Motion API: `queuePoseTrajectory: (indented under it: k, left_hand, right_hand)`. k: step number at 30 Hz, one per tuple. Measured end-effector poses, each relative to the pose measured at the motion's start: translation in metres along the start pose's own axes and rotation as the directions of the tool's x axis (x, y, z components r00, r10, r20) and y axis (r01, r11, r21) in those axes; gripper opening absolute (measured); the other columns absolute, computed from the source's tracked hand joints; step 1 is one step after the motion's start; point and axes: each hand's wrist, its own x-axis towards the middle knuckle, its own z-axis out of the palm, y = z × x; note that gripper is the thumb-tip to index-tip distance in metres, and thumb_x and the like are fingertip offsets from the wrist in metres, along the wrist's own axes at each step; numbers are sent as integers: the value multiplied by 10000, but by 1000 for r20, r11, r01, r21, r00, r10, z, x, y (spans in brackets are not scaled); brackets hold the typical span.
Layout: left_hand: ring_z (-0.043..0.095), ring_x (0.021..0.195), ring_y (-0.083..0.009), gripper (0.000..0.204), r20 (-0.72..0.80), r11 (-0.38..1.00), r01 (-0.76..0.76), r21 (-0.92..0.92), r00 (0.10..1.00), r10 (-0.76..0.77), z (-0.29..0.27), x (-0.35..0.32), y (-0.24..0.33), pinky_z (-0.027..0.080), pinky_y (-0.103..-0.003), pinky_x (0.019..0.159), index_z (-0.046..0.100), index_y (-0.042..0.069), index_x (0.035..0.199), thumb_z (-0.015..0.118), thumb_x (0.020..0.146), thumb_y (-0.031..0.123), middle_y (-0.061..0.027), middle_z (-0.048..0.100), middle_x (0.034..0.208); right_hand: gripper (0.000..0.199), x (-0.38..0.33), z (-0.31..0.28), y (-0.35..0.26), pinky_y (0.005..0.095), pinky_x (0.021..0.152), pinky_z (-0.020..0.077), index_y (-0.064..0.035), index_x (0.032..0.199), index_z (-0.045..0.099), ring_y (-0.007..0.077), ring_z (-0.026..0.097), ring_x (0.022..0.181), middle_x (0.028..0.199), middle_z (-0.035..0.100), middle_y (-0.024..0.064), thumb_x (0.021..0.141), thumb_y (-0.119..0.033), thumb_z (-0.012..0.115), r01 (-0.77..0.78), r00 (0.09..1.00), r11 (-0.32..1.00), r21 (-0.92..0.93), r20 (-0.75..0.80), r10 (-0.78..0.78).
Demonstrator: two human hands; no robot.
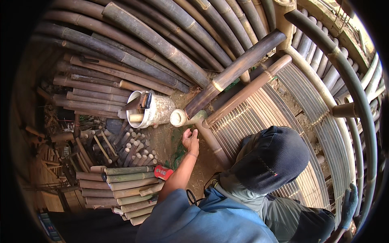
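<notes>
Left hand (190, 141): bare, loosely curled, fingers slightly apart, nothing visible in its grasp; dark band at the wrist, blue sleeve above the bare forearm.

Pale round-ended piece (178, 118), apparently a post end: just above the fingertips in view, seemingly apart from them, at the near-left corner of the bamboo frame.

Bamboo frame, comprising: thick dark crossbar (239, 69); brown crossbar (253, 87), alongside it; short rail (216, 142), right of the hand; slatted panel (249, 123); long curved rail (344, 69), at right.

White bucket (160, 111), one, stained: tipped mouth-left beside the pale end, holding a broad-bladed tool (133, 102) and other items.

Red case (163, 172), one: beside the forearm, on a stack of cut lengths (131, 188).

Short bamboo pieces (135, 150), bundled: left of the hand. Long poles (158, 44), many: across the top.

Person in dark knitted cap (279, 158), grey garment: right of the forearm.

Gloved hand (348, 206), blue: at the right edge; owner and grip cannot be told.
</notes>
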Motion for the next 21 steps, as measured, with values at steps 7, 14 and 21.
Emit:
queuePoseTrajectory:
  k: [7, 14, 21]
  left_hand:
    - [633, 884, -344, 658, -156, 660, -333, 673, 809, 567, -9, 36, -15, 511, -425, 786, 485, 61, 1311, 836, 780, 225, -169, 483, 1221]
    - [638, 601, -130, 305, 436, 833, -396, 385, 874, 214, -15, -17, 112, 507, -290, 572, 698, -19, 968, 609, 973, 273, -77, 702, 759]
    - [556, 582, -70, 360, 922, 513, -852, -98, 116, 369, 58, -155, 388, 461, -231, 528, 671, 13, 857, 570, 1001, 327, -22, 611, 664]
  right_hand:
    - [310, 14, 5, -43, 347, 902, 444, 13, 1254, 588, 234, 569, 1035, 1087, 606, 141, 956, -71, 579, -113, 977, 984, -140, 166, 136]
    - [307, 17, 16, -44, 338, 912, 486, -4, 1233, 597, 232, 626, 1044, 1128, 661, 144, 936, -80, 601, 75, 986, 996, -58, 153, -65]
    - [480, 39, -19, -159, 263, 793, 468, -32, 1410, 495, 102, 565, 841, 915, 601, 28, 979, -210, 612, 216, 971, 901, 376, 12, -238]
